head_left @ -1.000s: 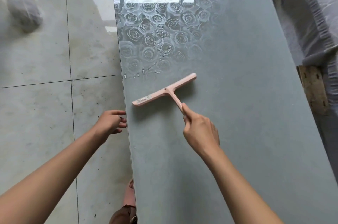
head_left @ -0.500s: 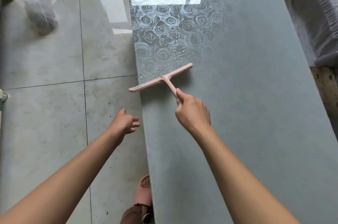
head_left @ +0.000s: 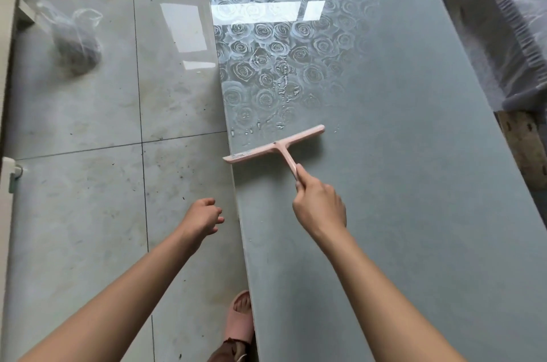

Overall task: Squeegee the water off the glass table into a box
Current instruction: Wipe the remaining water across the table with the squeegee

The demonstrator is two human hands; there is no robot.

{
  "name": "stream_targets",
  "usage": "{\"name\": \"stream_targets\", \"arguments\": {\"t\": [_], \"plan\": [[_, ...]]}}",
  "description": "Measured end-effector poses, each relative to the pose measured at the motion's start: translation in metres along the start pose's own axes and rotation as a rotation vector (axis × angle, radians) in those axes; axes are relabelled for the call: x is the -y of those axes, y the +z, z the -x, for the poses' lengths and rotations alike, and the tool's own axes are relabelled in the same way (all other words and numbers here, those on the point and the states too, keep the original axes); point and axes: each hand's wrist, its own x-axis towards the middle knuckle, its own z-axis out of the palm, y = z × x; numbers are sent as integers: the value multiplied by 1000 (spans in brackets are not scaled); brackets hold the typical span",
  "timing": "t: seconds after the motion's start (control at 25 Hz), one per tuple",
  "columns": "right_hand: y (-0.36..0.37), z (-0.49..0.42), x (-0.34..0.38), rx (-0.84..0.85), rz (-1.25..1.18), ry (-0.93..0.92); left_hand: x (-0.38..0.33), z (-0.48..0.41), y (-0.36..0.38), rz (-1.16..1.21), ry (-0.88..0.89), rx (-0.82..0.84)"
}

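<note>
A pink T-shaped squeegee (head_left: 273,146) lies blade-down on the glass table (head_left: 399,154), its left tip just past the table's left edge. My right hand (head_left: 319,207) grips its handle from below. Water drops and streaks (head_left: 284,89) sit on the rose-patterned glass just beyond the blade. My left hand (head_left: 201,218) hovers over the floor left of the table edge, fingers loosely curled, holding nothing. No box is in view.
A clear plastic bag (head_left: 75,39) lies on the tiled floor (head_left: 88,213) at far left. My foot in a pink slipper (head_left: 241,318) stands by the table's edge. Plastic-wrapped goods (head_left: 509,21) and a wooden block (head_left: 524,142) flank the table's right side.
The squeegee has slid left toward the table's left edge, its tip now overhanging it. My left hand stays beside the edge with looser fingers.
</note>
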Motion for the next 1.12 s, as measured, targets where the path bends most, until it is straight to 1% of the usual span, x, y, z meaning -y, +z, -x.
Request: {"name": "stream_targets", "arguments": {"t": [0.08, 0.16, 0.24, 0.32, 0.44, 0.56, 0.6, 0.72, 0.8, 0.88, 1.0, 1.12], "plan": [[-12, -3, 1, -56, -31, -34, 0, 6, -1, -35, 21, -17], [-22, 23, -21, -109, -76, -65, 0, 18, 5, -102, 53, -17], [-27, 61, -59, -99, -159, -60, 0, 37, 17, -186, 114, -16], [-29, 98, -107, -59, -225, -31, -1, 56, 35, -299, 210, -31], [-30, 161, -189, -40, -264, 33, 4, 88, 84, -516, 329, -87], [-26, 215, -267, -42, -260, 68, 24, 116, 140, -643, 388, -57], [-27, 241, -300, -58, -269, 101, 36, 128, 171, -704, 408, -31], [-20, 274, -342, -48, -264, 94, 53, 139, 203, -835, 451, -45], [-21, 320, -397, -46, -295, 154, 77, 159, 253, -917, 479, -8], [-16, 357, -440, -54, -324, 201, 93, 173, 287, -972, 515, -6], [-10, 410, -494, -59, -359, 251, 116, 188, 329, -1091, 606, -12], [-9, 448, -549, -66, -335, 300, 134, 199, 365, -1226, 697, 41]]}}
